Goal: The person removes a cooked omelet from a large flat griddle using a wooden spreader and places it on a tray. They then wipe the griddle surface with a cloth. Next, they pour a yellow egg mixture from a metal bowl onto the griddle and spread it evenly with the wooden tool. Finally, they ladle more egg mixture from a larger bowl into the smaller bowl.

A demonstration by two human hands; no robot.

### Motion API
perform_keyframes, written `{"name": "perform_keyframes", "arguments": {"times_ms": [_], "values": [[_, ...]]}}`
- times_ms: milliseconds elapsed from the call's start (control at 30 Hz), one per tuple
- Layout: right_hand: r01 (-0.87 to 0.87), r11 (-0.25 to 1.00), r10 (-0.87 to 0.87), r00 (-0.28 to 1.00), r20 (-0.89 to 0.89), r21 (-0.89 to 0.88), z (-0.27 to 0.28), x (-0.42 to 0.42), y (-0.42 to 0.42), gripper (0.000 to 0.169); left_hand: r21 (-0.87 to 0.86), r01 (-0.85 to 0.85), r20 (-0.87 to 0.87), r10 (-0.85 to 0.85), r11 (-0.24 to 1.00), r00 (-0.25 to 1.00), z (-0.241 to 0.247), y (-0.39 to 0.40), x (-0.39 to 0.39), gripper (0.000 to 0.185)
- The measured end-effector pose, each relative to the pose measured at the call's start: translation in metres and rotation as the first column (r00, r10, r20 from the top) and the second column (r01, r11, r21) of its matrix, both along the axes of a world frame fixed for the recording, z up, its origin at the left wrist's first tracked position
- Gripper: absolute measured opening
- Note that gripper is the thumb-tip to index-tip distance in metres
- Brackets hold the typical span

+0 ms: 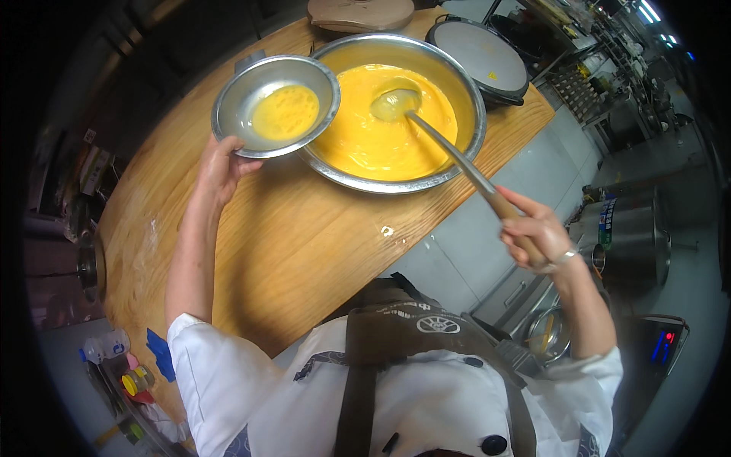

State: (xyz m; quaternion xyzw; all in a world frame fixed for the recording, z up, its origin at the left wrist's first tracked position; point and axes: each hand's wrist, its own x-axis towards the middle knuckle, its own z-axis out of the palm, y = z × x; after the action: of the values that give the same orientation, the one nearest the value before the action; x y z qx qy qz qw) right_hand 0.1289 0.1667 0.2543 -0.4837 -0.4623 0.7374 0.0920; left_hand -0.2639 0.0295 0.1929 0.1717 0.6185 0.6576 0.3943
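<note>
My left hand (225, 165) grips the near rim of a small steel bowl (234, 105), thumb over the edge. Some yellow liquid (287, 111), like beaten egg, lies in that bowl, which is held up beside the left rim of a large steel basin (465, 80). Much more yellow egg-like liquid (371, 151) fills the lower part of the basin. With my right hand (534, 231) I hold a long-handled ladle (454, 153) by its wooden grip. The ladle's bowl dips into the liquid in the basin, partly sunk below the surface.
The basin stands on a wooden table (285, 228). Behind it are a round grey-topped appliance (477, 57) and a brownish lid-like object (361, 14). At right stand a big steel pot (625, 240) and a lit control panel (662, 345). A plastic bottle (105, 347) and jar (137, 381) are at lower left.
</note>
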Motion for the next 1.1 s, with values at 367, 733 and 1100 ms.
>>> {"name": "perform_keyframes", "arguments": {"times_ms": [367,733,1100], "values": [[-0.03,0.999,0.03,0.999,0.011,-0.017,0.009,0.004,0.007,0.059,0.011,-0.005,-0.004,0.005,1.0,1.0,-0.003,-0.002,-0.003,0.043],[-0.011,0.996,0.01,1.0,-0.013,-0.088,0.027,0.016,0.011,0.06,-0.015,-0.006,-0.01,0.006,1.0,1.0,-0.002,-0.001,-0.008,0.044],[-0.041,0.989,0.028,0.995,-0.092,-0.139,0.021,0.022,0.012,0.057,-0.004,0.005,-0.032,-0.005,1.0,0.999,-0.001,0.002,-0.011,0.045]]}}
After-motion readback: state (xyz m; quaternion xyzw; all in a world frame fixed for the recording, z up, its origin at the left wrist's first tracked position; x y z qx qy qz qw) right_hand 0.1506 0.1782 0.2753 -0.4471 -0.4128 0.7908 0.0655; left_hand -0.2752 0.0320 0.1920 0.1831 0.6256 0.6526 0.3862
